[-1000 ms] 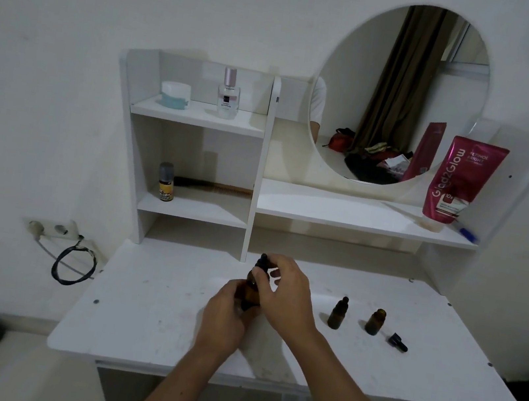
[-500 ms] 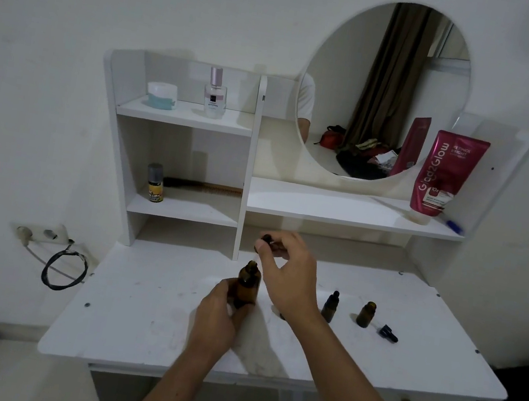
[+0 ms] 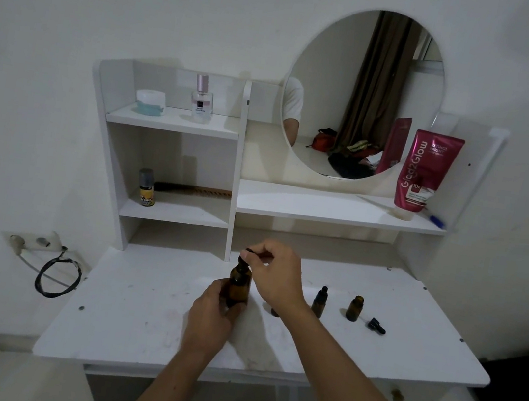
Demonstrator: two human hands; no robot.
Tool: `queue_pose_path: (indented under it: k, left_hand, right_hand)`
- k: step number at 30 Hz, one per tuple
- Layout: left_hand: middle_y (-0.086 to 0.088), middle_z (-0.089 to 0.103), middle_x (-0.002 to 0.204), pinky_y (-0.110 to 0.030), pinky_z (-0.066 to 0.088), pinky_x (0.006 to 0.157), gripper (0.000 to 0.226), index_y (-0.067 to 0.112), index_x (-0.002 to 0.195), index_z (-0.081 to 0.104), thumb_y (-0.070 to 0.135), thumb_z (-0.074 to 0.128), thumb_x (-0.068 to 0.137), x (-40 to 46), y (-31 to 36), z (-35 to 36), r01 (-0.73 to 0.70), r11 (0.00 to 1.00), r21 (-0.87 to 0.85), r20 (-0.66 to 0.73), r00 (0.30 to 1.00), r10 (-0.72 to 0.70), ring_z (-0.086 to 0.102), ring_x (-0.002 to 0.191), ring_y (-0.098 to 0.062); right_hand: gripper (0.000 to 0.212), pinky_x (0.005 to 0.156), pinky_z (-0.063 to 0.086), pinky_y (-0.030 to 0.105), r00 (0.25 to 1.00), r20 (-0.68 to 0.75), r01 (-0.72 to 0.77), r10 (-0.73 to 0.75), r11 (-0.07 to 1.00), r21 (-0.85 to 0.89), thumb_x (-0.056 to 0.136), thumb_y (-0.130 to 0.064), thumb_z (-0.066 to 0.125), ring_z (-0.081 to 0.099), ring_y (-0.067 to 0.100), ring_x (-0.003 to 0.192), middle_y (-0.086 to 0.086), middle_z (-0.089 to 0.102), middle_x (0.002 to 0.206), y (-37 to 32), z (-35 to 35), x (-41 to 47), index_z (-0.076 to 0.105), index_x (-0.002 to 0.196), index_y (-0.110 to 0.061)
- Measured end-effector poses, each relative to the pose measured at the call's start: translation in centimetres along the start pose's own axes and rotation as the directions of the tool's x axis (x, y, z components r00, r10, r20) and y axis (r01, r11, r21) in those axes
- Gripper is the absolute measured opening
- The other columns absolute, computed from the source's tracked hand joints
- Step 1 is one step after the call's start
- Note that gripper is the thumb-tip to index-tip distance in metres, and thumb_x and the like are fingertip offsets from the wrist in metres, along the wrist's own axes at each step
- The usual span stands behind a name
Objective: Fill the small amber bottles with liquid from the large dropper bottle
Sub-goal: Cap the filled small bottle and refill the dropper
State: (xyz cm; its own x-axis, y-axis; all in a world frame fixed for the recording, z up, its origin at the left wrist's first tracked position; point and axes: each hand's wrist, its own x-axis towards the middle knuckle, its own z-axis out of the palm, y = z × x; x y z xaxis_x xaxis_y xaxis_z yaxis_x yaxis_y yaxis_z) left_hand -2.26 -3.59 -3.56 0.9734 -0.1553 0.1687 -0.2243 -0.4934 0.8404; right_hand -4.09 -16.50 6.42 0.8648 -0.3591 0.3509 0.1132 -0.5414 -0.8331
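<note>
Left hand (image 3: 212,313) grips big amber bottle (image 3: 239,284), upright, frame centre | right hand (image 3: 274,273) pinches dropper (image 3: 252,254) at its mouth | open small bottle (image 3: 354,307) stands lower right, nearer the right hand | dropper likely travels right next

Tabletop (image 3: 141,312) left open; small bottles (image 3: 319,302), loose cap (image 3: 376,325) obstruct right.

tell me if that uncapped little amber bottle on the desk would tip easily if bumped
Probably yes. The uncapped small amber bottle stands upright on a narrow base, taller than wide, so a nudge could topple it. Its mouth is open, so contents might spill. It looks like glass, likely hard and slippery.
</note>
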Motion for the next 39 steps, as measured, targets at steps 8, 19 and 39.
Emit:
queue_pose_path:
  k: [8, 19, 39]
  left_hand:
    - [0.006, 0.068, 0.125, -0.035, 0.051, 0.103, 0.043, 0.023, 0.134, 0.058, 0.031, 0.071, 0.094, -0.1, 0.1, -0.2, -0.002, 1.000, 0.005, 0.009, 1.000, 0.002, 0.064, 0.113, -0.017]
    - [-0.003, 0.056, 0.135, -0.029, 0.049, 0.098, 0.072, 0.014, 0.141, 0.046, 0.029, 0.084, 0.082, -2.2, 0.9, 0.6, 0.070, 0.990, -0.123, -0.156, 0.984, -0.088, 0.058, 0.118, -0.019]
    - [0.011, 0.041, 0.156, -0.019, 0.026, 0.116, 0.060, 0.023, 0.154, 0.038, 0.036, 0.060, 0.100, -6.2, 10.8, 14.9, -0.191, 0.971, -0.143, 0.272, 0.936, 0.224, 0.037, 0.143, -0.008]
  right_hand:
    - [0.006, 0.074, 0.048, 0.004, 1.000, -0.002, 0.002, -0.002, 1.000, 0.023, 0.094, -0.020, 0.076, 0.068, 0.000, 0.086, -0.010, 0.076, 0.092, -0.6, -0.1, 0.3, 0.079, 0.097, -0.015]
    - [0.015, 0.090, 0.052, 0.010, 0.986, -0.120, 0.140, -0.115, 0.962, 0.233, 0.096, -0.015, 0.073, 0.070, -0.001, 0.098, -0.009, 0.077, 0.104, -4.1, -5.3, 0.3, 0.076, 0.111, -0.016]
    - [0.013, 0.093, 0.059, 0.026, 0.922, -0.381, -0.047, 0.067, 0.997, 0.060, 0.097, -0.017, 0.073, 0.074, 0.000, 0.093, -0.013, 0.079, 0.094, 8.0, -21.3, -3.6, 0.076, 0.109, -0.022]
